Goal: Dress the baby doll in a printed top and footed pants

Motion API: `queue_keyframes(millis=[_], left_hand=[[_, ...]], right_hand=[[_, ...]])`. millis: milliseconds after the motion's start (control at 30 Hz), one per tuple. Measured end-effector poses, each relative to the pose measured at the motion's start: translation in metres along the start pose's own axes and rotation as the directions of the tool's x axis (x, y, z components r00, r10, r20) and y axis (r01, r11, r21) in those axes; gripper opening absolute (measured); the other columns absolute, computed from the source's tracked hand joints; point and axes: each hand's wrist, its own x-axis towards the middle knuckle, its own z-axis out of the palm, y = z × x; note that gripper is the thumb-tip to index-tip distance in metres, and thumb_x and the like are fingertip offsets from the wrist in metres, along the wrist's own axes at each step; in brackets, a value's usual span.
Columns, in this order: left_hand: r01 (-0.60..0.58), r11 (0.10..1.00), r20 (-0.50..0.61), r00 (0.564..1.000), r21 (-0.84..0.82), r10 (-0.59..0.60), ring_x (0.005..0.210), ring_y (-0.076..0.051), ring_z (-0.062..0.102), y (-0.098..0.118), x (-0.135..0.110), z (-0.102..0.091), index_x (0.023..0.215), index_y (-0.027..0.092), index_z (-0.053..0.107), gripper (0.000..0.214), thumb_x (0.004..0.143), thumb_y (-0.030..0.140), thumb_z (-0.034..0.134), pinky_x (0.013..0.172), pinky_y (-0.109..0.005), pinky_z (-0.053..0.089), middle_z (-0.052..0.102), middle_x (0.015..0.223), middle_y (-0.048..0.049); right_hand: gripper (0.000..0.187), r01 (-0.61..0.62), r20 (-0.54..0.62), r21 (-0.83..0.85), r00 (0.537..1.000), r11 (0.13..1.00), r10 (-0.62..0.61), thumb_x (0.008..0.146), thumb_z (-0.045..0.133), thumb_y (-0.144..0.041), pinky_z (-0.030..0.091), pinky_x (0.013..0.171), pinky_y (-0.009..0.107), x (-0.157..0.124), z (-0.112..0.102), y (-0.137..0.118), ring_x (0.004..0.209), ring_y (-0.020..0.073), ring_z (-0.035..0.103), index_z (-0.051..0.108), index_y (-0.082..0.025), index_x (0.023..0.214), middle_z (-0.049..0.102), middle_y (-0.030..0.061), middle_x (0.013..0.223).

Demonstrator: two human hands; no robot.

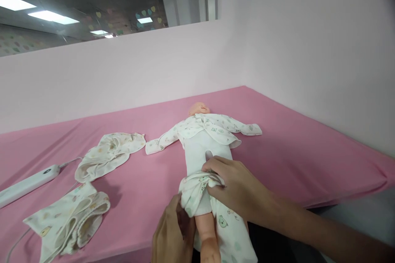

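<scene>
Left hand (174,230) up front, curled against the printed pants (196,191), can't tell if gripping; right hand (239,185) pinches them. They're bunched at the doll's (203,148) hips, so I'd ease both sides evenly.

At clock centre, smooth plastic with a faint sheen for the doll (200,109); same finish on its bare leg (206,227) toward 6 o'clock. Just below centre, soft, matt printed cloth in the jacket (212,128), over plain white fabric (202,147), smooth and matt. At 6 o'clock, matt printed cloth again in the lower garment (230,230), rumpled. Toward 8, two creased, matt fabric bundles (112,150) beside smooth white plastic on the corded bar (29,185). All beneath, matt pink sheeting (296,152). Toward 2, smooth matt wall (333,61).
</scene>
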Motion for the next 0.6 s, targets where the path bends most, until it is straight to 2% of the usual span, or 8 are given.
queue_keyframes(millis=[67,200,267,367,433,500,567,600], left_hand=[[-0.114,0.993,-0.004,0.993,0.036,0.114,0.083,-0.021,0.065,-0.005,0.009,-0.005,0.113,0.023,0.055,0.03,0.087,0.033,0.044,0.076,-0.032,0.048,0.068,0.094,-0.0047],[-0.305,0.948,-0.082,0.947,0.089,0.312,0.08,-0.02,0.064,-0.014,0.019,-0.01,0.106,0.022,0.057,0.024,0.087,0.029,0.045,0.074,-0.03,0.05,0.067,0.087,-0.0044],[-0.307,0.949,-0.067,0.948,0.073,0.311,0.081,-0.02,0.064,-0.014,0.02,-0.008,0.104,0.022,0.058,0.023,0.088,0.032,0.046,0.074,-0.031,0.05,0.067,0.087,-0.0042],[-0.199,0.979,0.03,0.98,0.05,0.198,0.082,-0.02,0.063,-0.016,0.02,-0.005,0.103,0.022,0.058,0.024,0.089,0.038,0.046,0.074,-0.032,0.051,0.068,0.091,-0.0037],[-0.192,0.977,0.08,0.98,0.097,0.184,0.086,-0.021,0.062,-0.02,0.022,-0.005,0.103,0.023,0.06,0.026,0.09,0.04,0.045,0.075,-0.033,0.05,0.067,0.094,-0.0042],[-0.309,0.932,0.137,0.948,0.189,0.286,0.091,-0.023,0.06,-0.028,0.025,-0.009,0.102,0.024,0.063,0.026,0.09,0.038,0.045,0.08,-0.036,0.049,0.067,0.098,-0.0054],[-0.432,0.863,0.182,0.9,0.263,0.395,0.094,-0.025,0.058,-0.036,0.027,-0.014,0.103,0.024,0.065,0.026,0.089,0.036,0.046,0.082,-0.038,0.047,0.066,0.102,-0.0066],[-0.454,0.846,0.188,0.89,0.28,0.416,0.094,-0.025,0.058,-0.038,0.027,-0.017,0.103,0.024,0.065,0.026,0.088,0.036,0.047,0.082,-0.038,0.046,0.066,0.102,-0.0069]], right_hand=[[0.024,0.001,-0.008,0.022,1.0,1.0,-0.001,0.071,0.049,-0.008,0.036,0.062,0.027,0.001,-0.003,0.0,0.074,0.0128,0.054,0.06,-0.02,0.089,0.061,-0.0015,0.085],[0.025,-0.018,-0.028,0.069,0.999,0.997,0.02,0.072,0.049,-0.009,0.037,0.061,0.026,0.002,-0.006,0.004,0.072,0.0117,0.053,0.059,-0.022,0.09,0.061,-0.0039,0.081],[0.025,-0.026,-0.02,0.073,0.999,0.997,0.027,0.071,0.05,-0.009,0.039,0.062,0.026,0.002,-0.005,0.007,0.072,0.0122,0.054,0.059,-0.022,0.091,0.061,-0.0038,0.083],[0.029,-0.025,0.032,0.033,0.999,0.999,0.024,0.07,0.049,-0.009,0.043,0.068,0.03,0.0,0.001,0.01,0.079,0.0154,0.056,0.059,-0.021,0.094,0.062,-0.0012,0.09],[0.037,-0.027,0.056,-0.006,0.998,1.0,0.027,0.07,0.049,-0.009,0.045,0.075,0.034,-0.008,0.005,0.011,0.088,0.0188,0.057,0.058,-0.022,0.102,0.063,0.0012,0.096],[0.048,-0.012,0.015,-0.045,1.0,0.999,0.013,0.071,0.052,-0.012,0.047,0.083,0.038,-0.023,0.01,0.013,0.1,0.0223,0.056,0.053,-0.023,0.118,0.061,0.0045,0.11],[0.057,0.009,-0.083,-0.079,0.996,0.997,-0.016,0.074,0.059,-0.022,0.048,0.09,0.038,-0.047,0.015,0.019,0.112,0.0249,0.054,0.046,-0.023,0.129,0.055,0.0078,0.125],[0.059,0.001,-0.138,-0.092,0.99,0.996,-0.014,0.075,0.062,-0.029,0.049,0.09,0.037,-0.062,0.018,0.023,0.115,0.0257,0.053,0.045,-0.024,0.131,0.054,0.0088,0.129]])
